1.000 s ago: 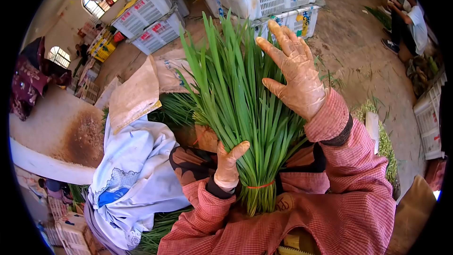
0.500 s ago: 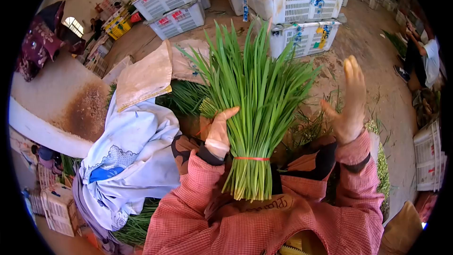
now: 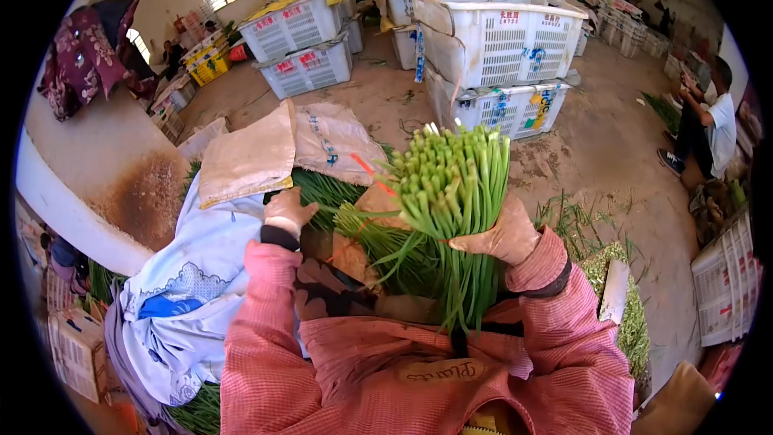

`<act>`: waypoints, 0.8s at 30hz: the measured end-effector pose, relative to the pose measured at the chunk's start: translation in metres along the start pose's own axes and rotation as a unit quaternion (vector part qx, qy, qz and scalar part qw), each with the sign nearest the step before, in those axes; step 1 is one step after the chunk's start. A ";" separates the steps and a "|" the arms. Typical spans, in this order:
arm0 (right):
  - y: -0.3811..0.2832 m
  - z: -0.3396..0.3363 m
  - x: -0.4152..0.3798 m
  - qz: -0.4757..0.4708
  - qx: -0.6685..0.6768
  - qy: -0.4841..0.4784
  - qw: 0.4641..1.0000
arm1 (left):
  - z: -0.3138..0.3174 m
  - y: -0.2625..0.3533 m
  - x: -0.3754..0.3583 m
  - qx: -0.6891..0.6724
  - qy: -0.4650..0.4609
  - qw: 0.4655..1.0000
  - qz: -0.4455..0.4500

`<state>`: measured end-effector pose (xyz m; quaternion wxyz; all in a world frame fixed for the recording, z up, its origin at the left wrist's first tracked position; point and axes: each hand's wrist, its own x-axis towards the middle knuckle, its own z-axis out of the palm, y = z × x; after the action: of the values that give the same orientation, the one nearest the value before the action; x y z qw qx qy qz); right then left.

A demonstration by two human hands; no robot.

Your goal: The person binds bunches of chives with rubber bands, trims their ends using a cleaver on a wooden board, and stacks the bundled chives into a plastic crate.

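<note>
My right hand (image 3: 509, 234) is closed around a bunch of garlic chives (image 3: 455, 185), its cut stem ends up and leaves hanging toward my lap. A bit of red band shows beside my thumb. My left hand (image 3: 291, 211) is at the edge of a chive pile (image 3: 326, 190) under sacking, thumb apart from the fingers; it seems to hold nothing, though some fingertips are hidden. Between my hands lies another bunch of chives (image 3: 378, 235), partly covered by the held one. An orange-red strip (image 3: 372, 173) is just left of the held stems.
Stacked white crates (image 3: 499, 40) stand ahead, with more crates (image 3: 302, 40) to their left. A pale blue cloth (image 3: 201, 274) and sacking (image 3: 250, 149) cover chives on my left. Trimmings (image 3: 636, 322) lie at my right. A seated person (image 3: 713, 125) is at far right.
The bunch has been turned from leaves up to stems up and is now in my right hand, which was raised open. My left hand has left it and moved left to the pile.
</note>
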<state>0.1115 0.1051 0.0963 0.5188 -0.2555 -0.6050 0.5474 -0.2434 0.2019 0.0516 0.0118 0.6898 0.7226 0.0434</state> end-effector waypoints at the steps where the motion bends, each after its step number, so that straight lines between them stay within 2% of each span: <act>1: -0.003 -0.011 0.005 0.077 -0.003 0.003 0.997 | -0.020 0.008 -0.009 -0.184 0.090 0.979 0.020; 2: -0.002 -0.017 0.005 0.161 -0.005 0.002 0.987 | -0.031 0.022 -0.014 -0.395 0.106 0.906 0.106; 3: 0.002 -0.014 0.007 0.167 0.047 0.010 0.985 | -0.036 0.045 -0.025 -0.557 0.099 0.800 0.200; 5: -0.003 0.007 0.010 0.134 0.089 0.016 0.987 | -0.025 0.097 -0.048 -0.622 0.031 0.700 0.350; 6: -0.003 0.017 0.010 0.104 0.133 0.019 0.985 | -0.003 0.123 -0.067 -0.655 -0.059 0.671 0.342; 7: 0.003 0.025 0.008 0.074 0.147 0.034 0.986 | 0.021 0.148 -0.090 -0.675 -0.047 0.665 0.316; 8: 0.007 0.026 0.004 0.074 0.146 0.035 0.986 | 0.043 0.150 -0.094 -0.742 -0.154 0.595 0.268; 9: 0.010 0.025 -0.001 0.081 0.143 0.049 0.985 | 0.036 0.160 -0.107 -0.777 -0.199 0.540 0.255; 12: 0.013 0.024 -0.010 0.115 0.096 0.093 0.984 | 0.047 0.165 -0.127 -0.805 -0.318 0.482 0.139; 14: 0.001 0.022 0.002 0.055 0.139 0.225 0.963 | 0.052 0.169 -0.141 -0.805 -0.319 0.486 0.120; 15: -0.010 0.019 0.008 0.053 0.139 0.230 0.962 | 0.051 0.172 -0.144 -0.802 -0.318 0.495 0.106; 16: -0.024 0.013 0.013 -0.063 -0.082 0.224 0.969 | 0.048 0.174 -0.147 -0.800 -0.322 0.494 0.108; 17: -0.036 0.009 0.016 -0.171 -0.302 0.203 0.916 | 0.042 0.177 -0.152 -0.796 -0.306 0.506 0.132; 18: -0.044 0.007 0.016 -0.168 -0.305 0.204 0.915 | 0.040 0.180 -0.155 -0.791 -0.289 0.516 0.154; 19: -0.050 0.006 0.016 -0.124 -0.418 0.045 0.899 | 0.041 0.179 -0.153 -0.785 -0.326 0.504 0.154; 20: -0.055 0.005 0.018 -0.076 -0.514 -0.116 0.847 | 0.044 0.180 -0.153 -0.786 -0.327 0.502 0.154; 21: -0.060 0.002 0.023 0.002 -0.485 -0.085 0.870 | 0.048 0.181 -0.152 -0.793 -0.328 0.494 0.137; 22: -0.056 -0.005 0.032 0.157 -0.328 0.088 0.927 | 0.051 0.181 -0.152 -0.800 -0.331 0.485 0.120; 24: -0.031 -0.058 0.039 0.081 -0.293 0.280 0.911 | 0.055 0.178 -0.156 -0.800 -0.301 0.503 0.125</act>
<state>0.1595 0.1543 0.1310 0.5230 -0.5863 -0.5454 0.2919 -0.0546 0.0565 0.0041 0.7703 0.4412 0.2387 0.3938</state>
